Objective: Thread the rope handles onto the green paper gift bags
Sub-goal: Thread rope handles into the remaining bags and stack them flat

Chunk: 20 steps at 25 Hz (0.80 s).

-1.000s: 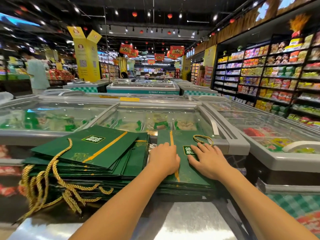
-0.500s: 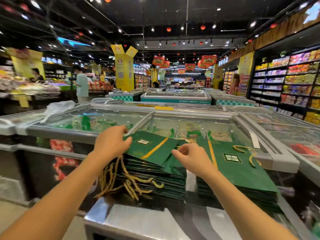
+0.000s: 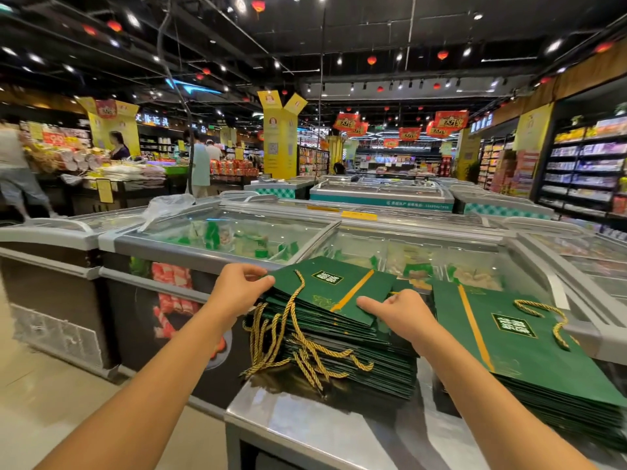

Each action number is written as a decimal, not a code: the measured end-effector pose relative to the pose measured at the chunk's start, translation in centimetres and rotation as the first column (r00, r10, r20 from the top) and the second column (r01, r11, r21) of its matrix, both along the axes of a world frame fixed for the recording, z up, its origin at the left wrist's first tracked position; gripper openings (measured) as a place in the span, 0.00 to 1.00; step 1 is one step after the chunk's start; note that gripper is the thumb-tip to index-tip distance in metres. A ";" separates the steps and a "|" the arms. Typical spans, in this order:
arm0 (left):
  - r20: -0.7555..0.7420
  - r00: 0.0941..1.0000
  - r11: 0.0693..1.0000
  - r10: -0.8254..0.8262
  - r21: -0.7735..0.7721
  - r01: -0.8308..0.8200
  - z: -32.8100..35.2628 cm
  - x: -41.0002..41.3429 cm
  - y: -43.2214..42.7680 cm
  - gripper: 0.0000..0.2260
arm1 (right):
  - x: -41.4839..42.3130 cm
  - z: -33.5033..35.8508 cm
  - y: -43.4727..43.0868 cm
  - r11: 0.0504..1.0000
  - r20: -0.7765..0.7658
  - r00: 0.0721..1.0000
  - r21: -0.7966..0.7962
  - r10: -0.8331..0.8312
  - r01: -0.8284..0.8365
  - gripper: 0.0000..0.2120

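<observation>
Now pinching the top green gift bag (image 3: 341, 289) lengthwise, left hand (image 3: 242, 288) at one end, right hand (image 3: 403, 315) opposite.

The green gift bags (image 3: 315, 293) are made of smooth paper with a soft satin sheen and are printed with a flat gold stripe. Their rope handles (image 3: 307, 356) are twisted from shiny gold cord, ridged to the eye. The table (image 3: 305, 425) is faced in brushed steel, dully reflective. The freezer lids (image 3: 230, 239) are formed of clear glossy glass and framed in matt grey plastic. The floor (image 3: 51, 395) is laid in polished pale tile
</observation>
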State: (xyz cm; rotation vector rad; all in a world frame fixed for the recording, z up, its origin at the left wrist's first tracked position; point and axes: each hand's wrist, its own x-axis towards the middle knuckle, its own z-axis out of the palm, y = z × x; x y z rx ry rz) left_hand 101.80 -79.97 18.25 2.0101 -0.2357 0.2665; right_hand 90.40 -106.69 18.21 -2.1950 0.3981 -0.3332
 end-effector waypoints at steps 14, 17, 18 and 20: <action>0.158 0.978 0.959 -0.136 -0.228 0.170 3.7 -8.4 -2.6 0.09 | -5.2 2.9 -3.0 0.826 0.345 0.925 0.560 -0.161 -0.065 0.08; 0.149 0.961 0.923 -0.231 -0.278 0.265 3.5 -10.8 -5.1 0.07 | -8.6 2.8 -5.7 0.835 0.360 0.908 0.550 -0.215 -0.021 0.10; 0.142 0.954 0.909 -0.266 -0.292 0.297 3.1 -11.5 -6.0 0.07 | -9.8 2.5 -6.7 0.840 0.355 0.905 0.542 -0.233 0.003 0.11; 0.116 0.936 0.891 -0.332 -0.289 0.351 2.0 -12.6 -8.1 0.05 | -12.4 1.7 -8.7 0.848 0.342 0.899 0.527 -0.274 0.058 0.11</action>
